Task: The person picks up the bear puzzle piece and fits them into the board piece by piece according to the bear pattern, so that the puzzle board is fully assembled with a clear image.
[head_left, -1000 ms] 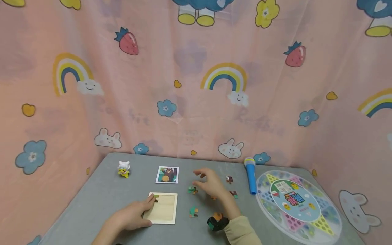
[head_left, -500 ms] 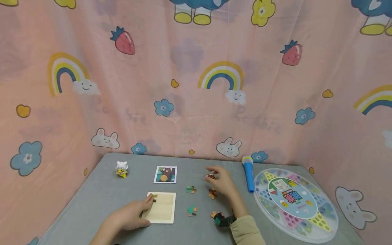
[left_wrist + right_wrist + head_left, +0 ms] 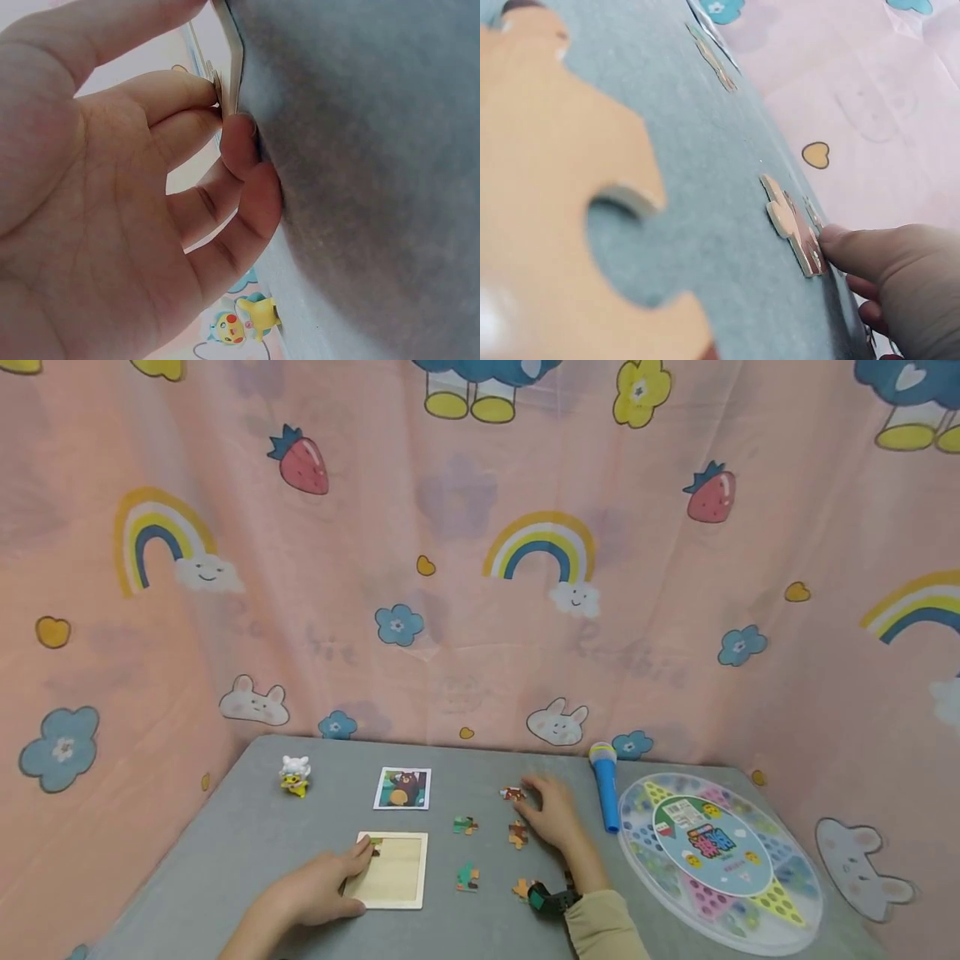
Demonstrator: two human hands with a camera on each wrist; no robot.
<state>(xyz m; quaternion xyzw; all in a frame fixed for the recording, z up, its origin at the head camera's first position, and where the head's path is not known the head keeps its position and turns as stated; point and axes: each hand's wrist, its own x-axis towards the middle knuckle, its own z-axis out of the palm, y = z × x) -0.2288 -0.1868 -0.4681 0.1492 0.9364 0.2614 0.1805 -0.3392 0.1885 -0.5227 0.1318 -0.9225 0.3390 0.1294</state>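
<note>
"With the left hand (image 3: 324,887)?"
"Gripping the puzzle tray (image 3: 397,878)."
"With the right hand (image 3: 554,815)?"
"At a red-brown jigsaw piece (image 3: 512,794) beyond and right of the puzzle tray; can't tell if pinching."

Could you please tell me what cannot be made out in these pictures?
Head view: the left side of the tray is mostly hidden by the left hand.
Head view: print on the white sticker is too small.
Right wrist view: the nearest puzzle piece is cut off by the left edge.
Right wrist view: the thumb partly hides other fingers of the right hand, leaving any grip unclear.
</note>
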